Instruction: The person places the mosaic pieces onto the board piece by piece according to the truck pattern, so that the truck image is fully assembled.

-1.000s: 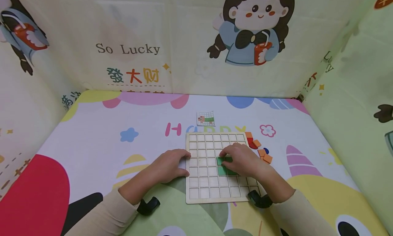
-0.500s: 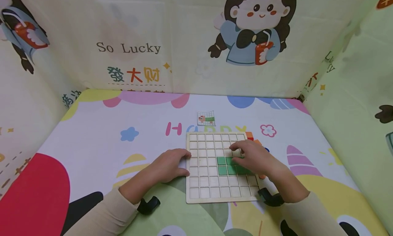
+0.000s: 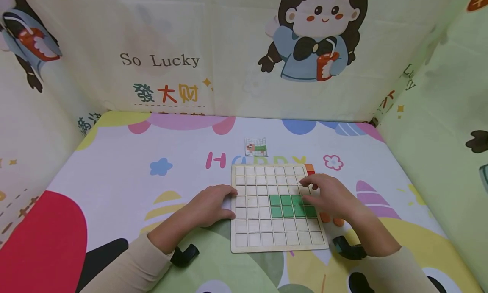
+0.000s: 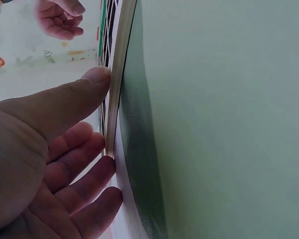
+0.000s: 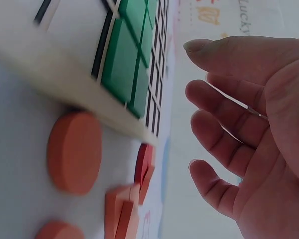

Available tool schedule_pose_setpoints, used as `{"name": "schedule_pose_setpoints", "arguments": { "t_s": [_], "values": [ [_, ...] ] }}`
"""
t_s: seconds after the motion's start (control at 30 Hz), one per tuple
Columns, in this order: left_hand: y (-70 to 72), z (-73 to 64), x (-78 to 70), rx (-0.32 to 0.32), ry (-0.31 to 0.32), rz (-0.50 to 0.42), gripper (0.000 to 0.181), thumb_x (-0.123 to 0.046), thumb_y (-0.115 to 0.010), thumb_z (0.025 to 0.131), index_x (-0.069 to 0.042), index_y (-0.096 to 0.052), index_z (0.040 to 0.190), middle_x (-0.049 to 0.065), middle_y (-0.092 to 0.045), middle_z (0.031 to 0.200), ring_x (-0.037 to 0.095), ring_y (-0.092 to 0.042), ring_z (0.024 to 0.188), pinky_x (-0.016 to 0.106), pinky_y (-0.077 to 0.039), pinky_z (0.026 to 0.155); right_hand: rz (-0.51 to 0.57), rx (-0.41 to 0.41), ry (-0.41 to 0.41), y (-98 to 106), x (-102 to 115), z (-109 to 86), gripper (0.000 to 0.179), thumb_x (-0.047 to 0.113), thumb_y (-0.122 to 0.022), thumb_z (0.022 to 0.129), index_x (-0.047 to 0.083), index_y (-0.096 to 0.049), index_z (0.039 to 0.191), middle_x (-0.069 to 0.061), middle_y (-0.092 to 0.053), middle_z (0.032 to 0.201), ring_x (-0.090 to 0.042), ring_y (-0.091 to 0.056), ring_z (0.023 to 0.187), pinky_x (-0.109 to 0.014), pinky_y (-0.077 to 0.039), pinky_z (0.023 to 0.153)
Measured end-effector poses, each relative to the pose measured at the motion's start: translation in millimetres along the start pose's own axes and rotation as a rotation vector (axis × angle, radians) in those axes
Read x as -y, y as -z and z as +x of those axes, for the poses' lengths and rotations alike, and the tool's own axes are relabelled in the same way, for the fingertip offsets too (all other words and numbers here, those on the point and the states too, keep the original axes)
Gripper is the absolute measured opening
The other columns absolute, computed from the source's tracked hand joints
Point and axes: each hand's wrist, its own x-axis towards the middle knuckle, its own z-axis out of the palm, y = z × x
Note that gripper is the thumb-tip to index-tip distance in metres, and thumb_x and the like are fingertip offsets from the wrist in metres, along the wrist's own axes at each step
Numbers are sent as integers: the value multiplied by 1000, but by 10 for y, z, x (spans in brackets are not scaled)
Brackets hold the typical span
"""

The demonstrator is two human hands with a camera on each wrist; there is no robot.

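A wooden grid board (image 3: pixel 279 248) lies flat on the table. Square green tiles (image 3: pixel 287 211) fill two neighbouring rows of cells in its right half. My left hand (image 3: pixel 207 206) touches the board's left edge with thumb and fingertips, its fingers loosely extended; the left wrist view shows the thumb (image 4: pixel 74 102) against that edge. Above the right edge hovers my right hand (image 3: pixel 331 197), fingers relaxed and spread, with nothing between them in the right wrist view. It partly covers the right end of the upper green row in the head view.
Right of the board lie orange round pieces (image 5: pixel 74 152), orange square tiles (image 5: pixel 122 211) and a red piece (image 5: pixel 143 162). A small picture card (image 3: pixel 256 147) with a gridded green and orange figure lies behind the board. A printed cloth wall (image 3: pixel 228 51) stands at the back.
My right hand has moved right, from over the green tiles to the board's right edge, uncovering more of both green rows. The left hand has stayed at the left edge.
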Motion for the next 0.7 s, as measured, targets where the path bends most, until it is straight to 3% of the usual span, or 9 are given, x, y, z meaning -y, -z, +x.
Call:
{"name": "schedule_pose_setpoints", "arguments": {
  "t_s": [0.33, 0.7],
  "values": [
    [-3, 1, -1, -3, 3, -2, 51, -17, -85, 81, -3, -64, 125, 7, -65, 122, 27, -58, 118, 42, -45, 102, -12, -10, -107, 25, -144, -100, 37, 17, -76, 87, 6, -67, 121, -6, -67, 109, -29, -58, 98, -48, -53, 82],
    [-9, 6, 4, -4, -5, 6, 51, -17, -85, 81, -3, -64, 124, 7, -65, 121, 27, -58, 116, 43, -46, 101, 14, -46, -148, 39, -274, -171, 41, 17, -78, 87, 6, -67, 125, -9, -64, 107, -30, -56, 97, -49, -54, 82]
  ]
}}
